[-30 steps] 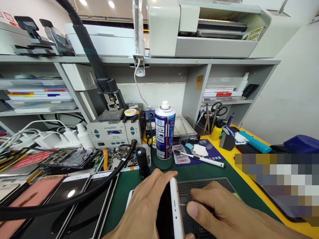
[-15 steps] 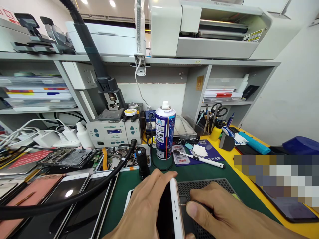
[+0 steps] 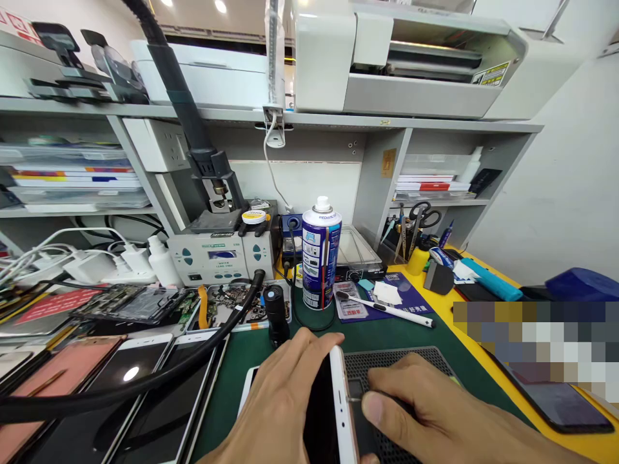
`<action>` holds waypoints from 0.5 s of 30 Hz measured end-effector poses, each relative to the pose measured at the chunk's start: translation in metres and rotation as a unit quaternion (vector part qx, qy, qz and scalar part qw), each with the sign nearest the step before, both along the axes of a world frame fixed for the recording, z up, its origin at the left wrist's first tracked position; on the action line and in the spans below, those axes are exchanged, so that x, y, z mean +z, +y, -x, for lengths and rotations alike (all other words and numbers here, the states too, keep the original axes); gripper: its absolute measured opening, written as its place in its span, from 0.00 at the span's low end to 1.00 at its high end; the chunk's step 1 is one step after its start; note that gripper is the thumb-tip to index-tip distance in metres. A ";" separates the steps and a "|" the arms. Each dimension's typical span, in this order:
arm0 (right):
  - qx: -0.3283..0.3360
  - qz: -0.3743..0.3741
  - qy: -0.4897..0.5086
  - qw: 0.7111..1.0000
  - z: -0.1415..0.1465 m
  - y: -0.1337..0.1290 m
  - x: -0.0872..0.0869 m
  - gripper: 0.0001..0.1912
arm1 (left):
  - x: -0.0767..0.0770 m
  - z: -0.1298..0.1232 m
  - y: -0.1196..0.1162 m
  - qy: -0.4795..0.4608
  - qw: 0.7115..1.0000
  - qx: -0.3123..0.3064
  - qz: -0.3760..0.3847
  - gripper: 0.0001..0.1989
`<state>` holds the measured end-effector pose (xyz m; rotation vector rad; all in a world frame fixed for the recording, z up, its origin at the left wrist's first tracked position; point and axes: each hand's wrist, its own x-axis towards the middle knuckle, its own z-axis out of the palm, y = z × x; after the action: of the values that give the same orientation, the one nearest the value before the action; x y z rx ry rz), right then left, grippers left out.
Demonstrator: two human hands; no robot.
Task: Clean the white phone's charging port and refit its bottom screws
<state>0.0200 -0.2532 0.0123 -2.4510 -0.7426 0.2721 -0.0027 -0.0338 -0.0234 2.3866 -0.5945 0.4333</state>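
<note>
A white-framed smartphone (image 3: 344,419) stands on its long edge, its dark screen turned toward my left hand (image 3: 278,399). The fingers of that hand are wrapped over the phone's far end and steady it. My right hand (image 3: 416,406) is closed, thumb against forefinger, just right of the phone. From the pinch a thin metal tip (image 3: 354,399) points at the phone's side; the rest of this tool is mostly hidden by the fingers. Beneath the right hand lies a grey perforated mat (image 3: 430,357). The white edge of another phone (image 3: 247,390) shows left of my left hand.
Behind the hands stand a black flashlight (image 3: 276,316), a blue spray can (image 3: 321,264) and a white-and-black brush (image 3: 387,309). A thick black hose (image 3: 193,367) crosses several phones at left, coming from the rework station (image 3: 222,258). One dark phone (image 3: 551,393) lies at right.
The view has shifted very slightly. Both hands, the phone and the thin tip look the same as before.
</note>
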 end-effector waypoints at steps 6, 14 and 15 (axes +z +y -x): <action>-0.001 -0.013 -0.007 1.000 0.003 0.000 -0.001 0.38 | 0.000 -0.002 -0.001 0.000 1.000 -0.001 0.002 0.41; 0.003 -0.012 -0.013 1.000 0.004 -0.001 0.001 0.38 | -0.009 0.001 0.004 -0.011 1.000 0.002 -0.023 0.44; 0.002 -0.016 -0.015 1.000 0.004 -0.001 0.001 0.38 | -0.008 0.001 0.004 -0.010 1.000 0.005 -0.020 0.43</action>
<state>0.0160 -0.2541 0.0134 -2.4293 -0.7583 0.2248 -0.0038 -0.0301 -0.0315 2.4277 -0.6047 0.4534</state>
